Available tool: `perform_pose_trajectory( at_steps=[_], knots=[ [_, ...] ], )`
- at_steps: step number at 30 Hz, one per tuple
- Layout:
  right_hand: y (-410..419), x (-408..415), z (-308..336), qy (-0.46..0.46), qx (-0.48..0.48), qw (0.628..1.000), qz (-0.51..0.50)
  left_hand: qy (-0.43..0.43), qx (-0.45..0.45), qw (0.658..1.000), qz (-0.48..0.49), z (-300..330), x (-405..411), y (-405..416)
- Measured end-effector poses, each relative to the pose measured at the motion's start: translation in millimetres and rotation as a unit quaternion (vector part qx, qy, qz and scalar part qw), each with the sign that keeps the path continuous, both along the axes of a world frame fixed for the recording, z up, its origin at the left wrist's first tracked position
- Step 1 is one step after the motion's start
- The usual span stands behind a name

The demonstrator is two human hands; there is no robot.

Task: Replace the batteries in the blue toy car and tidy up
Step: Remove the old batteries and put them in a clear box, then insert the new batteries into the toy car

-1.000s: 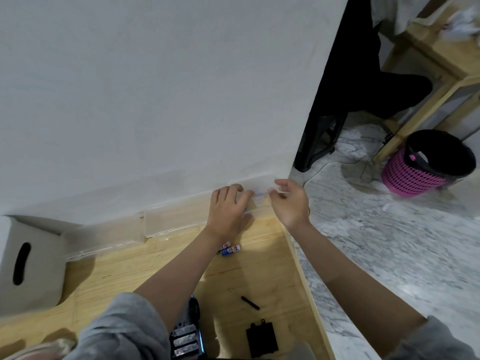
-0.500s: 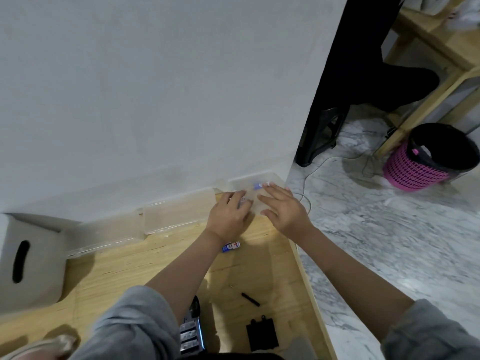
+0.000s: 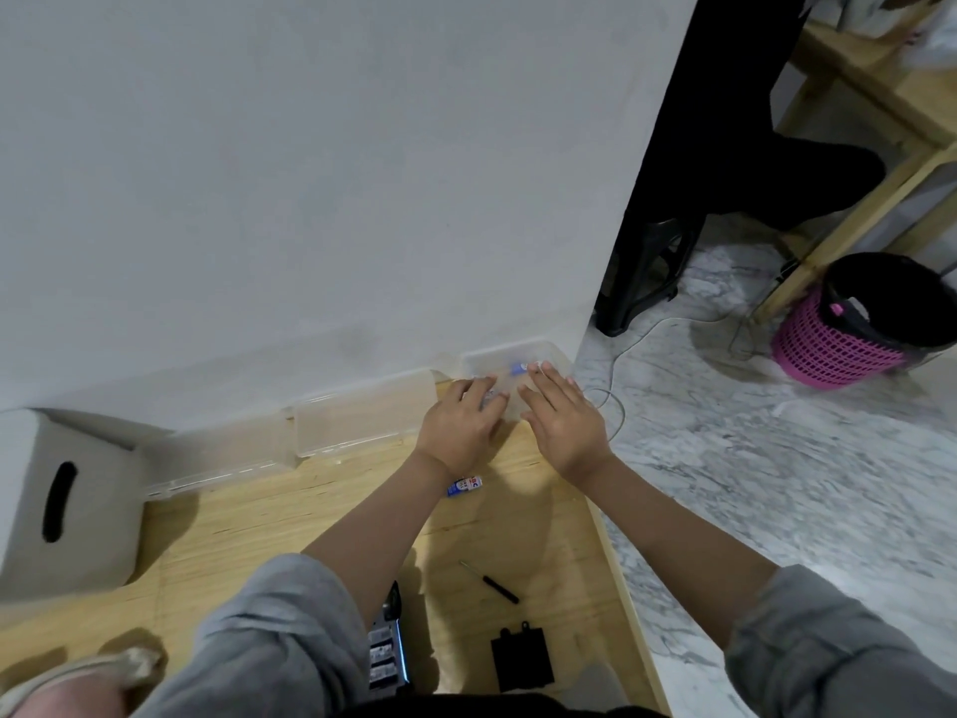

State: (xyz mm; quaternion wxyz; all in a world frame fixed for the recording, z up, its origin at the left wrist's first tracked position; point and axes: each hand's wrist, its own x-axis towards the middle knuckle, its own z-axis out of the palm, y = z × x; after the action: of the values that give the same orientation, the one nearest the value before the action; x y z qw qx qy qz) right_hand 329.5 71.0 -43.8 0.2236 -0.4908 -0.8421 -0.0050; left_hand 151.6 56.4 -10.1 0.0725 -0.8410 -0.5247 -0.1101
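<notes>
Light wooden table (image 3: 321, 515) set against a white wall. Along its far edge: white box with a slot handle (image 3: 67, 502), two clear plastic containers (image 3: 357, 419), a third clear container (image 3: 510, 362) at the corner. Mid-table: loose battery (image 3: 464, 485). Nearer: small screwdriver (image 3: 489, 581), black battery cover (image 3: 521, 658), toy car (image 3: 387, 647) with open battery bay.

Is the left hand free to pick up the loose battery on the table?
Probably yes: the battery lies bare just below the left hand, whose open fingers rest on the clear box.
</notes>
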Motion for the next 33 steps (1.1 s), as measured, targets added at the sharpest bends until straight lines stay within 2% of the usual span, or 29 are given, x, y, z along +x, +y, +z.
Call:
perform_pose_trajectory(
  at_steps=[2, 4, 7, 11, 13, 16, 18, 22, 26, 33],
  knots=[
    [-3.0, -4.1, 5.9, -0.009, -0.043, 0.999, -0.009, -0.007, -0.050, 0.999, 0.012, 4.4, -0.7, -3.9],
    [-8.3, -8.0, 17.0, -0.028, -0.096, 0.994, -0.034, -0.019, -0.143, 0.989, 0.039, 10.0, -0.4, -7.0],
    [-19.3, -10.2, 27.2, -0.053, -0.109, 0.991, -0.050, -0.060, -0.224, 0.971, 0.062, 17.9, -2.5, -16.2],
    [-46.0, -16.6, 23.5, -0.060, -0.095, 0.993, -0.031, -0.175, -0.204, 0.961, 0.060, 21.6, -16.3, -45.6],
    [-68.9, -23.0, 22.1, -0.049, -0.097, 0.994, -0.017, -0.194, -0.191, 0.960, 0.068, 23.2, -26.3, -66.4],
    [-106.8, -31.4, 23.7, -0.018, -0.104, 0.994, -0.017, -0.201, -0.167, 0.962, 0.074, 28.3, -38.7, -100.7],
    [-129.6, -38.4, 23.1, -0.003, -0.146, 0.989, -0.024, -0.212, -0.162, 0.961, 0.079, 30.2, -48.5, -125.2],
    [-163.5, -54.7, 23.5, -0.009, -0.208, 0.977, -0.035, -0.224, -0.166, 0.956, 0.091, 32.1, -69.5, -174.8],
    [-176.3, -70.5, 27.9, -0.019, -0.230, 0.973, -0.021, -0.203, -0.184, 0.957, 0.099, 25.9, -89.9, -216.9],
    [-147.9, -95.7, 33.8, -0.006, -0.257, 0.963, -0.080, -0.162, -0.299, 0.931, 0.129, 16.7, -119.2, -257.4]
  ],
)
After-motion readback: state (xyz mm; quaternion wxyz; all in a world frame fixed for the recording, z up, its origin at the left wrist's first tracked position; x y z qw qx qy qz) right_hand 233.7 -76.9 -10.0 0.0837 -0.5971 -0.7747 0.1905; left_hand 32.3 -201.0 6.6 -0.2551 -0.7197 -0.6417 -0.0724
